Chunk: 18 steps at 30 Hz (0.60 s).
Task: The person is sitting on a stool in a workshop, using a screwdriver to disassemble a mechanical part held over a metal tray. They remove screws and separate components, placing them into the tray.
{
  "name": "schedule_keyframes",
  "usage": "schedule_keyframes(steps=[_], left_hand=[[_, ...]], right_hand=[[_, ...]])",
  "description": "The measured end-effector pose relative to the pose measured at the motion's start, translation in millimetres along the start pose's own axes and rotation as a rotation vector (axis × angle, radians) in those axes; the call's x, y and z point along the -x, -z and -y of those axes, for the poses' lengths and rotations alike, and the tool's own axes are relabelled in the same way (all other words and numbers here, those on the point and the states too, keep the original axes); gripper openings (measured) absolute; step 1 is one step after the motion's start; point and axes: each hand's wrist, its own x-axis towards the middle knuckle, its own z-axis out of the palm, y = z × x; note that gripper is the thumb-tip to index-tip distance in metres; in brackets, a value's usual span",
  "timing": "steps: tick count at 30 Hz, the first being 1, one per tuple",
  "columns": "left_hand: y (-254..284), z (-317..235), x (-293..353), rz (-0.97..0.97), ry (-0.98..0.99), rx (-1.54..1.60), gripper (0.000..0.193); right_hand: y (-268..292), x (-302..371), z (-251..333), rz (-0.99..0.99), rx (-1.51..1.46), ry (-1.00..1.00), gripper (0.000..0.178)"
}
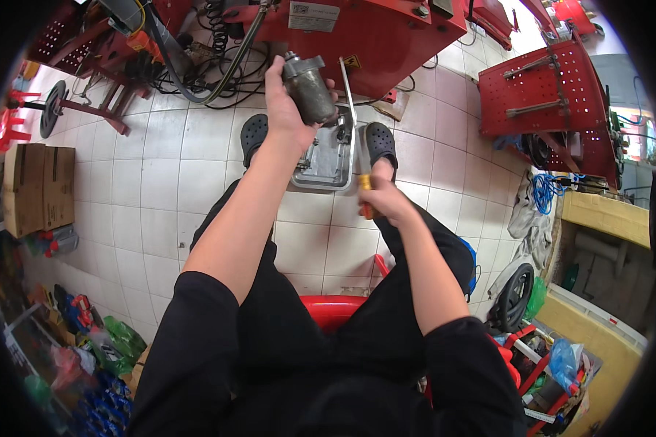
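Note:
My left hand (288,109) is raised over the tray, fingers wrapped round a dull grey, cylindrical starter motor (310,95). The motor is tilted, its collared end with a short shaft pointing up and away. Lower and to the right, my right hand (386,198) grips a screwdriver (365,182) by its yellow and orange handle. Its shaft points up and is smeared by motion; the tip is hard to make out. Between my feet a grey metal tray (321,178) rests on the floor, with several small metal parts in it, partly hidden by my left hand and the motor.
A red machine (386,44) stands ahead, with hoses and black cables (233,69) at its left. To the right is a red perforated rack (517,95) holding tools. Cardboard boxes (40,189) stand at the left. I sit on a red stool (332,309).

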Motion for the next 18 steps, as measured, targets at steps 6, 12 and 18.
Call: schedule_keyframes(steps=[6, 12, 18], left_hand=[[5.7, -7.5, 6.5, -0.041, -0.05, -0.064, 0.062], [2.4, -8.8, 3.6, -0.004, -0.053, -0.064, 0.063], [15.3, -6.2, 5.7, -0.013, -0.05, -0.218, 0.075]], right_hand=[[-34.8, -43.8, -53.0, -0.044, -0.385, 0.111, 0.014], [-2.6, -92.4, 8.3, -0.412, -0.539, 0.4, 0.03], [-0.2, -159.9, -23.3, -0.536, 0.368, 0.066, 0.031]])
